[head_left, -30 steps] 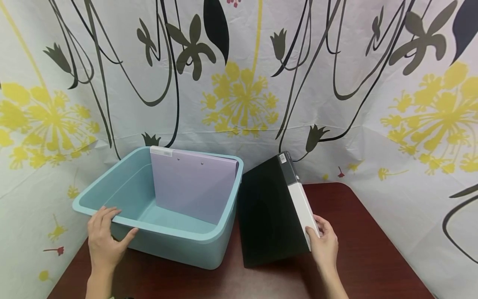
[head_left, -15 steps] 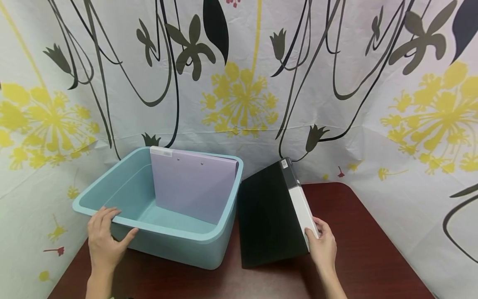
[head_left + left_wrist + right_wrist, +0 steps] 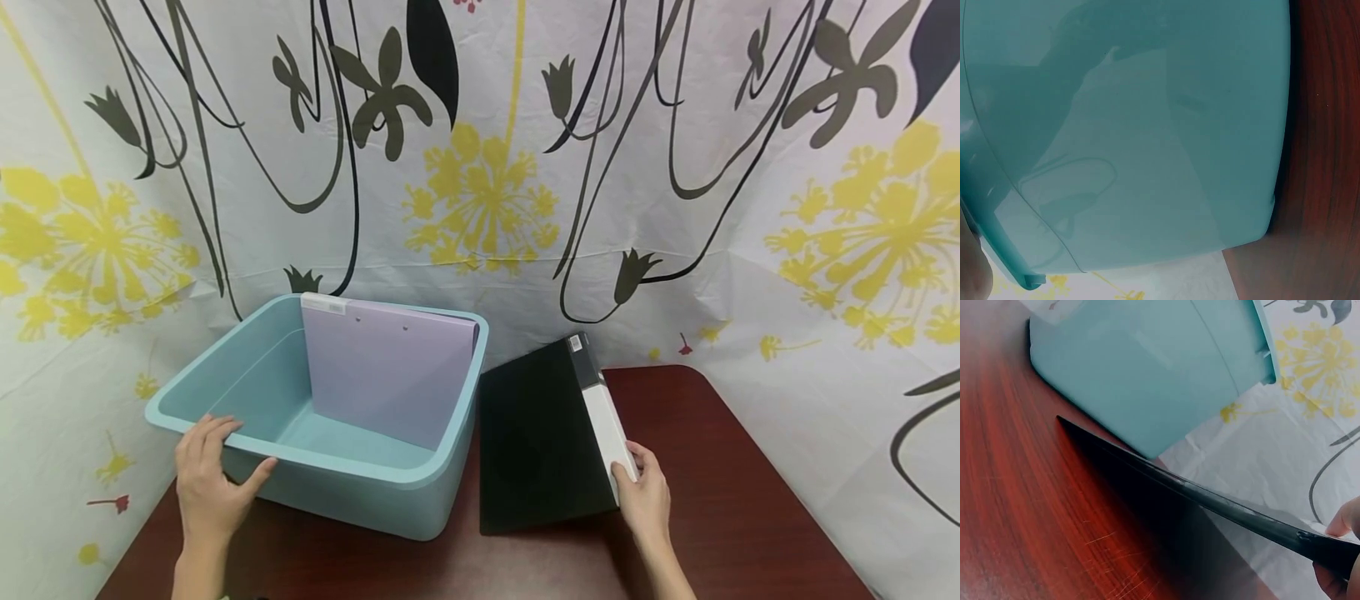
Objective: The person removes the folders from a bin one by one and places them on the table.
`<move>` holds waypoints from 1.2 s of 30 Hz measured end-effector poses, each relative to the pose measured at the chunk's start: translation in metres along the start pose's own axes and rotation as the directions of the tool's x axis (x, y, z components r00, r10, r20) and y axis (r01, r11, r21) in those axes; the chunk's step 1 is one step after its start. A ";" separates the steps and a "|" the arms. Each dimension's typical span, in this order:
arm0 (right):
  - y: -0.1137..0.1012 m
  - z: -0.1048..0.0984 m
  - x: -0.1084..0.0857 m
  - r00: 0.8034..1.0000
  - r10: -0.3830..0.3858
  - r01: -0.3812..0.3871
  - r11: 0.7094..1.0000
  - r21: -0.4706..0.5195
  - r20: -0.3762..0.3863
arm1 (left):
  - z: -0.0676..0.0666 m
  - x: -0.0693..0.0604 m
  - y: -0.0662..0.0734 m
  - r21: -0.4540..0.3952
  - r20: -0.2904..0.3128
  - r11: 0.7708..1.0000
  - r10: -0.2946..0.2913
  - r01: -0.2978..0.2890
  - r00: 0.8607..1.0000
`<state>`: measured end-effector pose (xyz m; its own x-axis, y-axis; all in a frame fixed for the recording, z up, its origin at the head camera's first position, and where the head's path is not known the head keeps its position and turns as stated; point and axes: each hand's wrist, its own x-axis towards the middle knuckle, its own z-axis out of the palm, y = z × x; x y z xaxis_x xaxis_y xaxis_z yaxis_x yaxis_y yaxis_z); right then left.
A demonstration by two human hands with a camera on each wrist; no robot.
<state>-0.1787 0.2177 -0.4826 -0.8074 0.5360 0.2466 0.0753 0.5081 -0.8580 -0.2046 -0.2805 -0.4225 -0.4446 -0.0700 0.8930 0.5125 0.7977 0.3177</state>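
Note:
A light blue plastic tub (image 3: pixel 337 483) stands at the left of the table, with a lilac file folder (image 3: pixel 390 367) leaning upright inside it. The fingers of my left hand (image 3: pixel 210 479) hook over the tub's near-left rim, and the thumb lies against its outer front wall. To the tub's right, a black file folder (image 3: pixel 543 442) with a white spine label is tilted, spine side raised. My right hand (image 3: pixel 647 496) pinches the lower end of that spine, thumb on the front. In the right wrist view, the folder (image 3: pixel 1210 499) slants down to a corner near the tabletop.
A dark red wooden table (image 3: pixel 697 467) lies under everything, its right edge slanting away. Behind it hangs a white patterned cloth (image 3: pixel 487 100) with flowers and vines. In the right wrist view, the tub wall (image 3: pixel 1129 369) stands close to the folder.
The black folder has come down a little, its top end sinking and the spine leaning slightly left. My right hand has shifted slightly left with it. The left hand and tub stay put.

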 end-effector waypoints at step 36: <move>0.029 0.000 0.010 0.996 -0.036 0.038 0.999 -0.027 0.087 | -0.001 0.000 -0.001 0.009 0.046 1.000 -0.028 0.028 0.999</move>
<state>-0.1851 0.2376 -0.5048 -0.8576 0.4565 0.2370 0.0600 0.5464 -0.8354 -0.2041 -0.2821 -0.4227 -0.4918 -0.0650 0.8683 0.4932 0.8010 0.3393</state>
